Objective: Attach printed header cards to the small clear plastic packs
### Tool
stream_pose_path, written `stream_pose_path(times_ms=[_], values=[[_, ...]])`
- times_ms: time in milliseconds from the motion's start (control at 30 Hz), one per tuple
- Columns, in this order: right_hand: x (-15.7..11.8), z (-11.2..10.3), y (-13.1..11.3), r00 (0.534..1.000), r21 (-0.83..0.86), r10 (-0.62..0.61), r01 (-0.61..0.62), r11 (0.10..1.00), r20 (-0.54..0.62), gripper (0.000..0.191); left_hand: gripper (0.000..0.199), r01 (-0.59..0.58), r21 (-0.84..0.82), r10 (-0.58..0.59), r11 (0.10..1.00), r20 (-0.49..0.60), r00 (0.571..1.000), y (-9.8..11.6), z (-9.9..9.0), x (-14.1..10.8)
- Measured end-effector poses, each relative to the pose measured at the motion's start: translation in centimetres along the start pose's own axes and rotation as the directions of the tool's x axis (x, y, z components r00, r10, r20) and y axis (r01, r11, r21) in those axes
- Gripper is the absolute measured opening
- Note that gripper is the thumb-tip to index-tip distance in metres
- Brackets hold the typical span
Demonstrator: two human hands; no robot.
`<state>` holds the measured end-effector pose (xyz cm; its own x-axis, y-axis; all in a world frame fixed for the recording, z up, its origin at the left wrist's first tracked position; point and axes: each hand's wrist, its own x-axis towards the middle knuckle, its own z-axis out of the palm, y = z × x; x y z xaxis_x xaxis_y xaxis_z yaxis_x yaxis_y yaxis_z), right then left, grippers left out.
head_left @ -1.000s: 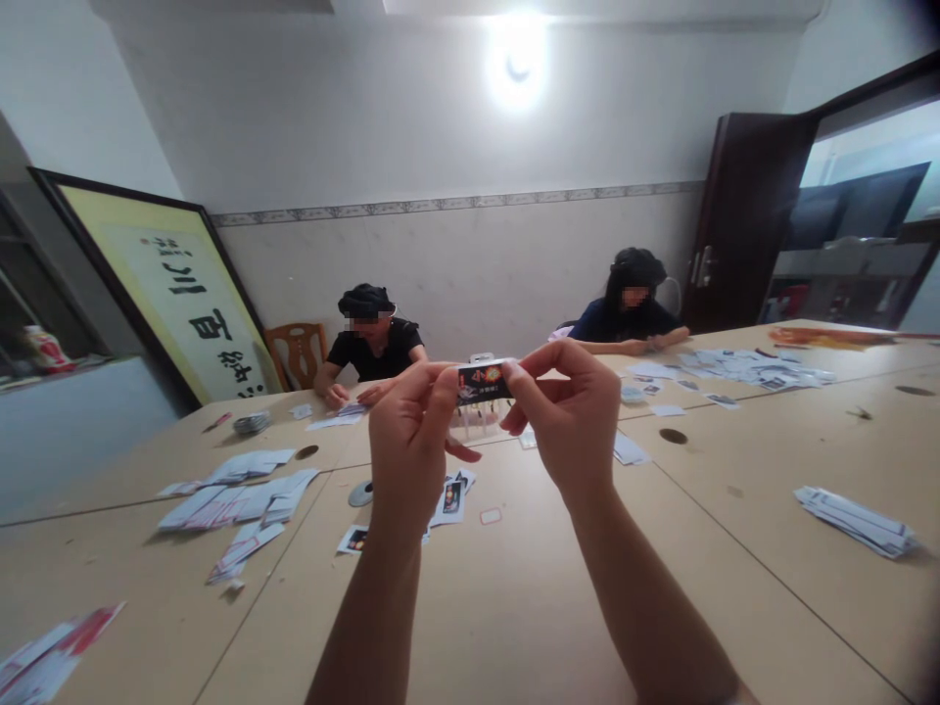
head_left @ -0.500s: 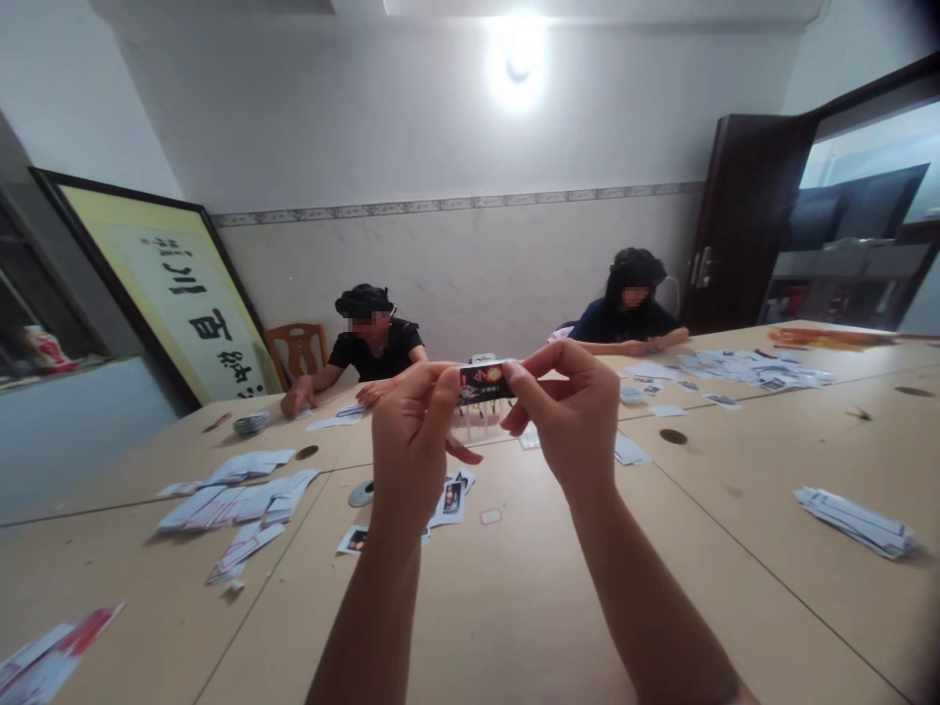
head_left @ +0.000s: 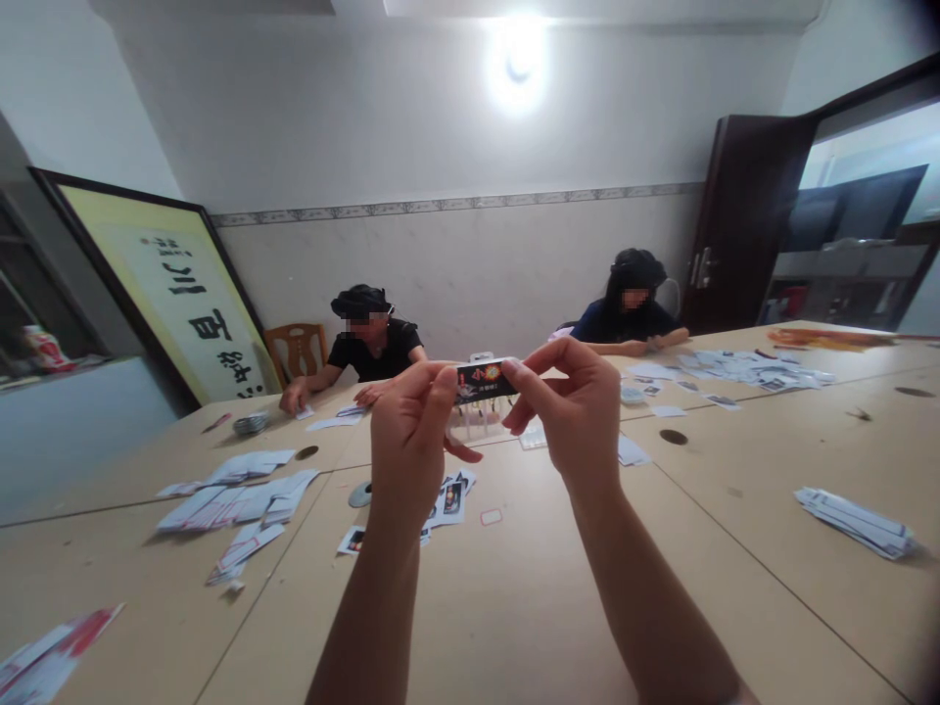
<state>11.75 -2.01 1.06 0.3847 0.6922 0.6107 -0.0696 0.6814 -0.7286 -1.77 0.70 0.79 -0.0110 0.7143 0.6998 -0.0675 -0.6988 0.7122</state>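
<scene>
- Spreading toward the far wall, the smooth, pale wood-toned bench is crossed by thin, straight seams.
- At the lower left, flat red-and-white papers run past the view's edge.
- The left hand pinches the left end of a small clear pack, thumb on its black printed label.
- The right hand grips the right end between thumb and fingers; the pack is raised over the bench, midway between both hands.
- Below its glossy label, the pack looks transparent, with slender pieces inside, too small to make out.
- Bench surface shows between the forearms, around a small red-edged slip.
- Beside the left wrist lie square-cut printed cards and a round grey disc, partly hidden.
- Folded white papers overlap at left; a long creased paper bundle lies well apart at right.
- Dark round holes pierce the bench farther off.
- Beyond, loose papers scatter near the far edge.
- Two people sit there, one on each side.
- Behind them stand a leaning framed calligraphy panel, a marbled wall and an open dark door.
</scene>
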Motion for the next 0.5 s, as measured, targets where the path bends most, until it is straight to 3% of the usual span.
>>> stream_pose_path(times_ms=[500], values=[[1.1,-0.5,0.9,0.996,0.186,0.011,-0.027,0.982,0.083,0.014,0.038,0.034,-0.027,-0.034,0.999,0.021,0.999,-0.2,-0.3,0.1]])
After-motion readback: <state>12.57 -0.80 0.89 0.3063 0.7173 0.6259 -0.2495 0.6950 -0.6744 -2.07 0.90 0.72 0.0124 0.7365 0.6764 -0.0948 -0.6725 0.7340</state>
